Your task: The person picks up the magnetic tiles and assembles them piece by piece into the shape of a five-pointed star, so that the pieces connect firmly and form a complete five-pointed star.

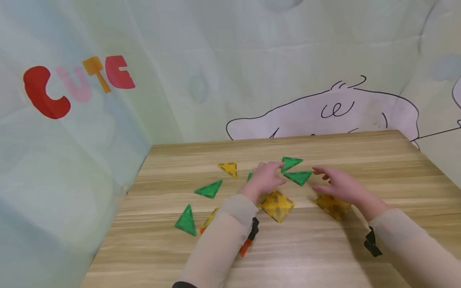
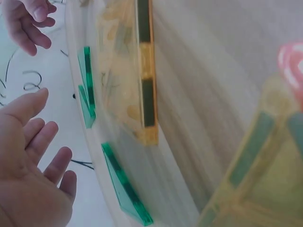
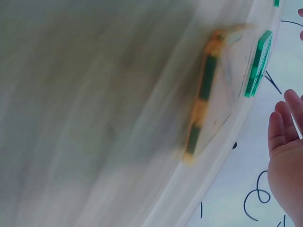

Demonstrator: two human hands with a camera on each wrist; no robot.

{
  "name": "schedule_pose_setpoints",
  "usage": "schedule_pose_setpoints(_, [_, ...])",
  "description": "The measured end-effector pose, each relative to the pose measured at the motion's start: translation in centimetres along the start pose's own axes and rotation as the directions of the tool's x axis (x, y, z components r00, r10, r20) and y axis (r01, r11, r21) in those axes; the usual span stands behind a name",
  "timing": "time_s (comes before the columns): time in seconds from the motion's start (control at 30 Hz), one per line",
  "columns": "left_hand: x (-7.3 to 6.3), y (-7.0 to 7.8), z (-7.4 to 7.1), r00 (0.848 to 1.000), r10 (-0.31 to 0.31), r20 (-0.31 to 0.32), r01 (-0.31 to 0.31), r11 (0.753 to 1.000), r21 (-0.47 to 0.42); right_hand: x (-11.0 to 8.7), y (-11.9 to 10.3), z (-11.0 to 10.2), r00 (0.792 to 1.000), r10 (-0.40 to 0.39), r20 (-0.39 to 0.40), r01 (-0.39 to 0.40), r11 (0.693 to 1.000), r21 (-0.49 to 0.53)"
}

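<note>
Two bare hands, the left hand (image 1: 264, 178) and the right hand (image 1: 338, 184), are held apart over the board, thumb and fingers parted on each; neither appears to grip anything. Between them lie two flat green triangles, on which the spatial relation rests. The lower green triangle (image 1: 299, 178) has its longest edge running crosswise, one end near the left thumb, the other just beside the right fingertips, its opposite corner toward the person; it is roughly as near to one hand as to the other. The upper green triangle (image 1: 290, 163) lies just beyond it, its longest edge slanting; the left hand is plainly the nearer, its fingertips at the piece's left side. Whether any fingertip touches either triangle cannot be told.

On the person's side of the left hand is a yellow diamond (image 1: 277, 206); a second yellow diamond (image 1: 333, 208) lies partly hidden beneath the right hand. Left of the left hand are a yellow triangle (image 1: 230, 169), a middle green triangle (image 1: 209, 189) and, nearer the person, an outer green triangle (image 1: 186, 221). The left sleeve (image 1: 227, 232) partly covers another yellow piece (image 1: 211, 218). Beyond the wooden tabletop (image 1: 288, 260) hangs a printed cloth (image 1: 216, 68).
</note>
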State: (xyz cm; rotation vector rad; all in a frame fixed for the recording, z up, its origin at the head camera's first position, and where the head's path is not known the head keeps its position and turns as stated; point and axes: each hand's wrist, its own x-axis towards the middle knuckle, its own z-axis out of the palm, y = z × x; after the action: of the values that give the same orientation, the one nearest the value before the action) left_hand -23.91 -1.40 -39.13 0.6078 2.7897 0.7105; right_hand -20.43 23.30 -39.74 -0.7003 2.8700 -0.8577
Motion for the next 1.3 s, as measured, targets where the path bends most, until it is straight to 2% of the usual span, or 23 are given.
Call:
schedule_pose_setpoints(0.2, [0.5, -0.7, -0.3, 1.0, -0.003, 0.001, 0.003, 0.999, -0.047, 1.4, -0.4, 0.6, 0.999, 0.044, 0.013, -0.044, 0.999, 0.01])
schedule_pose_setpoints(0.43, [0.8, -1.7, -0.8, 1.0, -0.023, 0.002, 0.024, 0.999, -0.046, 2.5, -0.5, 1.1, 0.996, 0.086, 0.005, -0.086, 0.996, 0.039])
schedule_pose_setpoints(0.53, [1.0, -2.0, -0.9, 1.0, -0.011, 0.016, 0.012, 0.999, -0.053, 3.1, -0.7, 1.5, 0.995, 0.094, 0.011, -0.095, 0.994, 0.053])
schedule_pose_setpoints(0.77, [2.0, -1.5, -0.2, 0.996, 0.028, 0.087, -0.023, 0.998, -0.058, 3.8, -0.2, 2.2, 0.992, 0.125, 0.011, -0.126, 0.989, 0.082])
schedule_pose_setpoints(1.0, [3.3, -1.1, 0.7, 0.996, 0.025, 0.087, -0.022, 0.999, -0.032, 3.9, -0.2, 2.7, 0.993, 0.121, 0.01, -0.121, 0.988, 0.091])
schedule_pose_setpoints(1.3, [3.7, -0.8, 1.2, 0.991, 0.008, 0.132, -0.012, 1.0, 0.029, 3.9, 0.0, 2.8, 0.989, 0.146, 0.018, -0.147, 0.982, 0.116])
